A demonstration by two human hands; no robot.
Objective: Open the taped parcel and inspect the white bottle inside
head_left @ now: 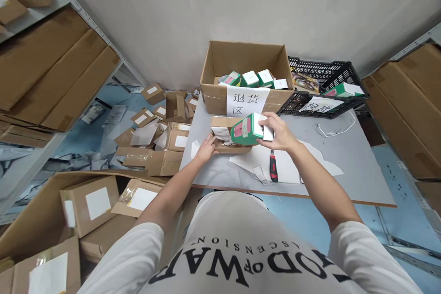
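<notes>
My right hand (278, 131) grips a green product box (245, 129) with a pink panel and a white end. The box is tilted above the table, partly over an opened brown carton (234, 149). White paper (222, 134) lies inside that carton. At the carton's left end rests my left hand (207, 148), its fingers spread on the edge; whether it presses on anything inside is hard to see. Near the table's front edge lies a red and black box cutter (273, 167) on white paper sheets (289, 165).
Behind stands a large cardboard box (215, 92) with several green boxes inside and a paper sign. To its right, a black plastic crate (330, 66) holds more goods. Discarded cartons (165, 156) pile up left of the table. A big box of parcels (98, 204) stands front left.
</notes>
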